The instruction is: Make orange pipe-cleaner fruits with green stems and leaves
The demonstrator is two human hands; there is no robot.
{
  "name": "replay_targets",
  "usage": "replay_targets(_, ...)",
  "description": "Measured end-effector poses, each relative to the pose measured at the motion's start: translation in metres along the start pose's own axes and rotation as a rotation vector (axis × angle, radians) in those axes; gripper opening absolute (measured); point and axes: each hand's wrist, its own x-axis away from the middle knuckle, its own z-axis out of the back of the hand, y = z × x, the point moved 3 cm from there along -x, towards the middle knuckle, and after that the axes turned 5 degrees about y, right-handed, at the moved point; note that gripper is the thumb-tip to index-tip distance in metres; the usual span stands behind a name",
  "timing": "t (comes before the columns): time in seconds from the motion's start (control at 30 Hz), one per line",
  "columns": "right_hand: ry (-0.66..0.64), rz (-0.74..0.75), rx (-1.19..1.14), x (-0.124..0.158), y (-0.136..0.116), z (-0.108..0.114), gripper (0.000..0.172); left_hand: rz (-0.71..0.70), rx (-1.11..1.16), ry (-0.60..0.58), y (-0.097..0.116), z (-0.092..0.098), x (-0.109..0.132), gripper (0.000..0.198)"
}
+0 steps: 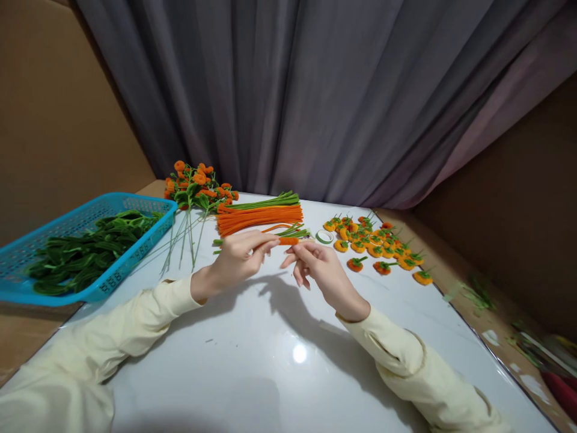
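Both my hands meet over the middle of the white table (pixel 270 361). My left hand (pixel 238 257) pinches a small orange pipe-cleaner piece (pixel 288 241) between thumb and fingers. My right hand (pixel 315 267) closes its fingertips on the same piece from the right, where thin green stems (pixel 295 231) stick out. Just behind lie a bundle of orange pipe cleaners (pixel 260 218) and green ones (pixel 270 202). Cream sleeves cover both arms.
A blue basket (pixel 27 288) of green leaf pieces sits at the left edge. Orange flowers on green stems (pixel 196 186) lie at the back left. Several small orange-and-green pieces (pixel 374 243) and a tape roll (pixel 323 237) lie at the right. A grey curtain hangs behind.
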Motion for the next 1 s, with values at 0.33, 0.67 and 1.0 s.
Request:
replay_targets(0.33,-0.063,0.244,1.369,0.01,-0.003,-0.005,0.019,-0.143,-0.277,-0.305,0.015,-0.008,0.009,0.028)
replay_targets(0.67,-0.298,0.596,1.49,0.005,-0.01,0.003,0.032,0.461,-0.003,-0.452,-0.003,0.011,-0.019,0.024)
replay_targets(1.0,-0.376,0.058,0.381,-0.01,0.003,0.008,0.029,0.58,0.215,-0.452,-0.014,0.012,-0.022,0.02)
